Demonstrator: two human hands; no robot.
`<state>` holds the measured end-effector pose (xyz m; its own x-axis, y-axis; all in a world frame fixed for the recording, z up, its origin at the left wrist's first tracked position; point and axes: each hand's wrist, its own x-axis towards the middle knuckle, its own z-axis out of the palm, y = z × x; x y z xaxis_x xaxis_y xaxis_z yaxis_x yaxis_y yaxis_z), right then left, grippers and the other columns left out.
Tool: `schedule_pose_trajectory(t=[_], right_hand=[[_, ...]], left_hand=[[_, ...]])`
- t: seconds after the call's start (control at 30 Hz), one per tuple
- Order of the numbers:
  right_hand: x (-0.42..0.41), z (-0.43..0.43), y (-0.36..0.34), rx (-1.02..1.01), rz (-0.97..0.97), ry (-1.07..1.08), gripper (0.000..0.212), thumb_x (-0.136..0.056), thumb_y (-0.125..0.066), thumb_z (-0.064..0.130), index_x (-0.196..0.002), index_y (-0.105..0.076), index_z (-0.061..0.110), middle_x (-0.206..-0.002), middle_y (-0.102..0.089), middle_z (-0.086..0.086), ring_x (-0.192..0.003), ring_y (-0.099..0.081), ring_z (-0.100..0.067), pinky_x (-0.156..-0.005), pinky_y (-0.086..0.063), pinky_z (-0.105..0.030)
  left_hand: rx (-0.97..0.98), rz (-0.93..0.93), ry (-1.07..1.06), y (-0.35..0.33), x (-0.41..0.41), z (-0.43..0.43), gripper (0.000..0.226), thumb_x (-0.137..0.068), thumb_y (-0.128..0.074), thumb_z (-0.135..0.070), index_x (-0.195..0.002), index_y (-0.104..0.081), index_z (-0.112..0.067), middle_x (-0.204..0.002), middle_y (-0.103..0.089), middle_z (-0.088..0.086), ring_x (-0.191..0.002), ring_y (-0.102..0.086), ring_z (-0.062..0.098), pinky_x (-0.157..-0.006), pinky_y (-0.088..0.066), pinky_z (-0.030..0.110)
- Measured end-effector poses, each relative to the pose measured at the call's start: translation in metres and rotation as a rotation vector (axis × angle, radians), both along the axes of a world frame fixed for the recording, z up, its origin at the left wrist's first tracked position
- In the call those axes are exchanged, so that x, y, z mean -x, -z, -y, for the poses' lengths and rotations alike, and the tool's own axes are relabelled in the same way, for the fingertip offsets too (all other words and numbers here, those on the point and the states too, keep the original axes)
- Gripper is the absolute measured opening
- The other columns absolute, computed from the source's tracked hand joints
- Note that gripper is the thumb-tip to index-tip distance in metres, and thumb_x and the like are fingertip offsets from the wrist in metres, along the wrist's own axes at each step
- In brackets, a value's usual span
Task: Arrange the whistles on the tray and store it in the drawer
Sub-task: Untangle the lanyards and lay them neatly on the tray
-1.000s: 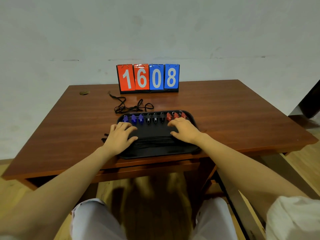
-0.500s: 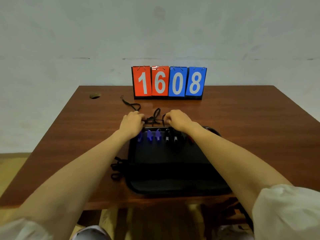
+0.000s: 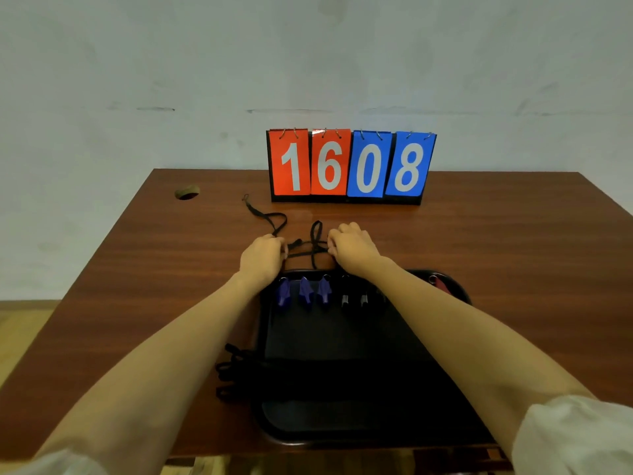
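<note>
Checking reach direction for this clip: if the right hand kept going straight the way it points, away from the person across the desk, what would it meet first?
Probably the black cords at its fingertips. The right hand already seems to touch them. Beyond that lies bare desk, then the scoreboard, likely its blue cards, though depth is hard to judge.

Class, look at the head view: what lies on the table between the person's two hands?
In the head view, tangled black lanyard cords lie on the table between the left hand and right hand; both hands touch them.

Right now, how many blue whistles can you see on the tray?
3, side by side at the tray's far left end: blue whistles at and. None looks hidden.
</note>
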<state>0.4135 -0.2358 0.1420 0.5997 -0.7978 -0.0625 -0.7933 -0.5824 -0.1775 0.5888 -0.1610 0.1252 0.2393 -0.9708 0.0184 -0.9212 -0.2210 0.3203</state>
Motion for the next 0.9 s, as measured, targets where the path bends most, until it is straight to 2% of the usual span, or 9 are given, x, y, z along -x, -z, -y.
schedule_pose_trajectory(t=[0.13, 0.23, 0.3, 0.4, 0.47, 0.57, 0.67, 0.8, 0.9], right_hand=[[0.011, -0.002, -0.032, 0.116, 0.241, 0.064, 0.014, -0.098, -0.044, 0.018, -0.105, -0.053, 0.009, -0.103, -0.058, -0.009, -0.096, -0.048, -0.026, -0.081, -0.039, -0.036], [0.017, -0.002, -0.069, 0.267, 0.369, 0.023, 0.013, -0.096, -0.048, 0.017, -0.101, -0.056, 0.007, -0.1, -0.057, -0.009, -0.094, -0.048, -0.024, -0.079, -0.042, -0.034], [0.019, -0.003, -0.094, 0.296, 0.379, -0.004, 0.012, -0.097, -0.048, 0.016, -0.1, -0.055, 0.008, -0.09, -0.058, -0.007, -0.082, -0.05, -0.022, -0.069, -0.043, -0.034], [0.024, -0.006, -0.129, 0.396, 0.313, -0.076, 0.013, -0.097, -0.046, 0.014, -0.099, -0.057, 0.008, -0.081, -0.056, -0.004, -0.079, -0.052, -0.025, -0.065, -0.039, -0.034], [0.027, -0.012, -0.148, 0.442, 0.301, -0.112, 0.014, -0.097, -0.047, 0.014, -0.098, -0.059, 0.008, -0.083, -0.059, -0.003, -0.081, -0.051, -0.024, -0.069, -0.039, -0.034], [0.034, -0.021, -0.172, 0.504, 0.273, -0.075, 0.017, -0.098, -0.044, 0.014, -0.098, -0.058, 0.006, -0.082, -0.058, -0.006, -0.078, -0.048, -0.024, -0.07, -0.038, -0.035], [0.054, -0.02, -0.187, 0.584, 0.29, 0.039, 0.015, -0.096, -0.042, 0.007, -0.097, -0.056, 0.006, -0.087, -0.063, -0.012, -0.081, -0.054, -0.029, -0.068, -0.036, -0.035], [0.088, -0.018, -0.196, 0.625, 0.312, 0.17, 0.014, -0.098, -0.04, 0.007, -0.098, -0.054, 0.007, -0.09, -0.063, -0.011, -0.074, -0.046, -0.024, -0.068, -0.031, -0.033], [0.105, -0.022, -0.2, 0.638, 0.343, 0.239, 0.016, -0.1, -0.039, 0.011, -0.1, -0.053, 0.005, -0.093, -0.063, -0.012, -0.076, -0.048, -0.027, -0.07, -0.034, -0.034]], left_hand=[[-0.02, 0.075, -0.06, -0.013, 0.003, 0.003, 0.03, -0.091, -0.047, -0.009, -0.12, -0.058, -0.009, -0.119, -0.053, 0.016, -0.113, -0.048, 0.036, -0.092, -0.043, 0.045], [0.143, -0.097, -0.063, -0.034, 0.017, 0.005, 0.034, -0.093, -0.048, -0.012, -0.126, -0.054, -0.01, -0.129, -0.049, 0.014, -0.118, -0.048, 0.034, -0.099, -0.042, 0.046], [0.341, -0.233, -0.021, -0.058, 0.031, 0.004, 0.034, -0.096, -0.046, -0.014, -0.129, -0.052, -0.011, -0.133, -0.049, 0.011, -0.12, -0.049, 0.031, -0.102, -0.04, 0.046], [0.556, -0.426, 0.052, -0.103, 0.054, -0.001, 0.037, -0.099, -0.044, -0.023, -0.134, -0.047, -0.012, -0.136, -0.049, 0.007, -0.12, -0.05, 0.023, -0.1, -0.037, 0.03], [0.519, -0.481, 0.143, -0.125, 0.066, 0.001, 0.043, -0.098, -0.049, -0.026, -0.138, -0.044, -0.012, -0.137, -0.05, 0.005, -0.116, -0.051, 0.02, -0.092, -0.035, 0.02], [0.384, -0.462, 0.162, -0.136, 0.074, 0.006, 0.031, -0.097, -0.049, -0.023, -0.124, -0.056, -0.009, -0.114, -0.064, 0.009, -0.095, -0.057, 0.021, -0.076, -0.039, 0.021], [0.352, -0.486, 0.078, -0.132, 0.071, -0.001, 0.024, -0.098, -0.048, -0.019, -0.104, -0.063, -0.002, -0.088, -0.06, 0.007, -0.08, -0.053, 0.019, -0.058, -0.035, 0.018], [0.32, -0.37, 0.032, -0.128, 0.055, -0.021, 0.023, -0.097, -0.05, -0.02, -0.1, -0.065, -0.003, -0.087, -0.062, 0.009, -0.079, -0.055, 0.022, -0.065, -0.038, 0.027], [0.326, -0.137, 0.008, -0.136, 0.043, -0.031, 0.021, -0.096, -0.051, -0.022, -0.095, -0.065, -0.007, -0.089, -0.066, 0.009, -0.081, -0.061, 0.028, -0.07, -0.045, 0.035]])
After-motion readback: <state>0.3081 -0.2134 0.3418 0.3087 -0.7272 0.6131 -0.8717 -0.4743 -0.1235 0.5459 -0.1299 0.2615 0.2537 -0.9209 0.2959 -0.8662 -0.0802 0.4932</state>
